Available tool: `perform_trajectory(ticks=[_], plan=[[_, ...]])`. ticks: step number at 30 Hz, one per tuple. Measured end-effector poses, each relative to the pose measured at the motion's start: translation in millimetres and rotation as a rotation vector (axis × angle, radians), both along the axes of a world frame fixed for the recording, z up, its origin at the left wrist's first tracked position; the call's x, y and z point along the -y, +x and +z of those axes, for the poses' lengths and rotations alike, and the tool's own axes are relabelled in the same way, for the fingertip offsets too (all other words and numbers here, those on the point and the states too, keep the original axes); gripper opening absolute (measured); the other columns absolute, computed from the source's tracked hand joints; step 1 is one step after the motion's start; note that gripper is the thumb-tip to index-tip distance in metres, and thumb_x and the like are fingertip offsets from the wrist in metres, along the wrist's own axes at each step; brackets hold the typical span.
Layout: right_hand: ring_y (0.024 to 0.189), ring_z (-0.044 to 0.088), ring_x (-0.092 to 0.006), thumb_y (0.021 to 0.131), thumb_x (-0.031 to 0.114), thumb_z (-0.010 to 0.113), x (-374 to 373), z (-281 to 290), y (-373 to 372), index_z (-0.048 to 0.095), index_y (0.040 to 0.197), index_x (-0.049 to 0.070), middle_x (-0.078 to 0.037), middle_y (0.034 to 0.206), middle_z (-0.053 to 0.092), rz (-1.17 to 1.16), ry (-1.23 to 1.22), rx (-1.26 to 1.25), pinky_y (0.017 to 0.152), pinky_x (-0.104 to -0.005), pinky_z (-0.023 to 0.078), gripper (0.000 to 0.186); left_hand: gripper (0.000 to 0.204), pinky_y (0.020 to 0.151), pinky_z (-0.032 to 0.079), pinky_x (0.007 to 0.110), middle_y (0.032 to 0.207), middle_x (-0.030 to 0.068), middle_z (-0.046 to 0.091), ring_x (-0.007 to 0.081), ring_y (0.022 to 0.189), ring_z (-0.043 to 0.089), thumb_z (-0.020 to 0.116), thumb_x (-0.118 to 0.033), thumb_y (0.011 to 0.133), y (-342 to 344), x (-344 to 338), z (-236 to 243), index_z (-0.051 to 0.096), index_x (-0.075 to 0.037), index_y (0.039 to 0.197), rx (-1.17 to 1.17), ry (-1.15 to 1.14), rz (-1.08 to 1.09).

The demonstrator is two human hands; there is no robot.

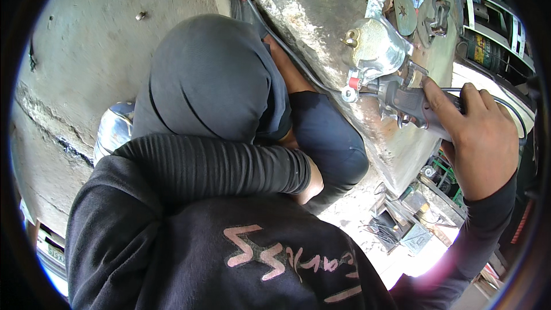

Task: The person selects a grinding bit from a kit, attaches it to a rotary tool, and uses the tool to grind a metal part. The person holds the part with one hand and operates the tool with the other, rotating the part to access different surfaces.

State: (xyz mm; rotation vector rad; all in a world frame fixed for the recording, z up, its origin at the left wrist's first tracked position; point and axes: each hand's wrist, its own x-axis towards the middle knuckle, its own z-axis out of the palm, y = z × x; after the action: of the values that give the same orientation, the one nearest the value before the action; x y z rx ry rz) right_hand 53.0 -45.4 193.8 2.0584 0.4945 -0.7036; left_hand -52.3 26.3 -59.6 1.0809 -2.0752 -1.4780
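Grey surface (92, 46) at upper left; the right hand (481, 138), frame right, clasps a tool (408, 103), apparently steadying it, next needing firm support; left hand (311, 184), centre, closure indeterminable.

Head-mounted fisheye view, steeply downward, close above the right hand (484, 144).

Rack (496, 41): it's standing far right
Cables (383, 232): they're kinda lying bunched, lower right
Metal bit (140, 16): it's sitting upper left

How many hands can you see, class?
2: the right hand, holding the grey tool; the left hand, partly hidden, at the end of the left sleeve.
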Motion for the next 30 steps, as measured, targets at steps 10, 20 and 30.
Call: perform_trajectory(ticks=[10, 20, 30], plan=[[0.086, 0.06, -0.026, 0.058, 0.007, 0.082, -4, -5, 6, 0.059, 0.133, 0.021, -0.009, 0.091, 0.057, 0.075, -0.034, -0.014, 0.072, -0.0405, 0.05, 0.08, 0.037, 0.088, 0.052, 0.044, 0.108, 0.0135, 0.071, 0.0319, 0.103, 0.067, 0.061, -0.023, 0.082, 3, -3, 9, 0.065, -0.005, 0.113, 0.009, -0.013, -0.006], [0.085, 0.06, -0.0263, 0.059, 0.007, 0.082, -10, -3, 3, 0.059, 0.133, 0.022, -0.008, 0.09, 0.055, -0.024, -0.028, -0.016, 0.072, -0.0414, 0.049, 0.079, 0.038, 0.086, 0.053, 0.043, 0.111, 0.0124, 0.071, 0.0307, 0.103, 0.068, 0.06, -0.022, 0.083, 9, -5, 14, 0.064, -0.005, 0.116, 0.028, -0.005, -0.017], [0.09, 0.062, -0.0272, 0.059, 0.008, 0.082, -9, -5, 4, 0.058, 0.134, 0.023, -0.01, 0.094, 0.058, 0.001, -0.076, 0.013, 0.075, -0.0412, 0.05, 0.081, 0.039, 0.085, 0.054, 0.044, 0.111, 0.0129, 0.071, 0.0303, 0.103, 0.068, 0.059, -0.022, 0.083, 11, -7, 17, 0.064, -0.005, 0.118, 0.034, -0.011, -0.015]])
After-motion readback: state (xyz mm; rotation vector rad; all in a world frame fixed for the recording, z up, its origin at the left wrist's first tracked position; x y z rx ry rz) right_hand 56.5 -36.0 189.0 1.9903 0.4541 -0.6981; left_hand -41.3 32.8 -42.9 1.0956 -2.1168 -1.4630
